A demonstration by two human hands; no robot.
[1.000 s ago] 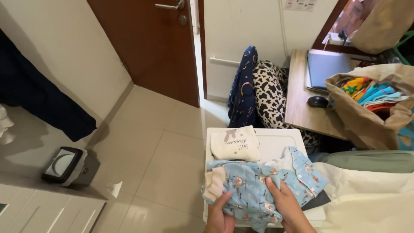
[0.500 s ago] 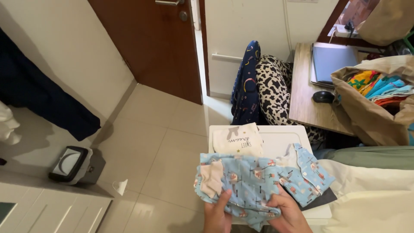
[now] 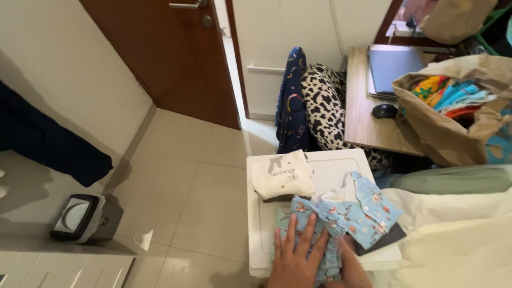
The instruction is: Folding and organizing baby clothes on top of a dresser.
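Fingers (image 3: 298, 241) of left hand (image 3: 295, 262) spread wide and flat, pressing down on light blue printed garment (image 3: 352, 210) — gripping nothing. Right hand (image 3: 353, 269) mostly hidden under bunched cloth at bottom edge; cannot tell whether open or closed on fabric.

Largest first: tiled floor (image 3: 197, 176), brown door (image 3: 165, 58), white bedding (image 3: 458, 240) at right. Then wooden desk (image 3: 362, 120), brown paper bag (image 3: 442, 133) stuffed with bright clothes, cow-print cloth (image 3: 330, 112) beside dark blue patterned cloth (image 3: 290, 106). White table (image 3: 341, 170) just in front, bearing the garment near its front edge, partly over a dark flat item. Folded cream garment (image 3: 282, 178) on table's far left corner, apart from blue one. Smaller: grey box-like device (image 3: 82, 216) on floor at left, black mouse (image 3: 384, 111) on desk.

Handling, judged: blue garment soft, light, limp — would sag and unfold if lifted by one corner; probably best taken at both side edges or with flat palms under the fold. Not fragile, not slippery.

Count: one blue garment, one cream folded garment, one table, one bag, two hands, one mouse.
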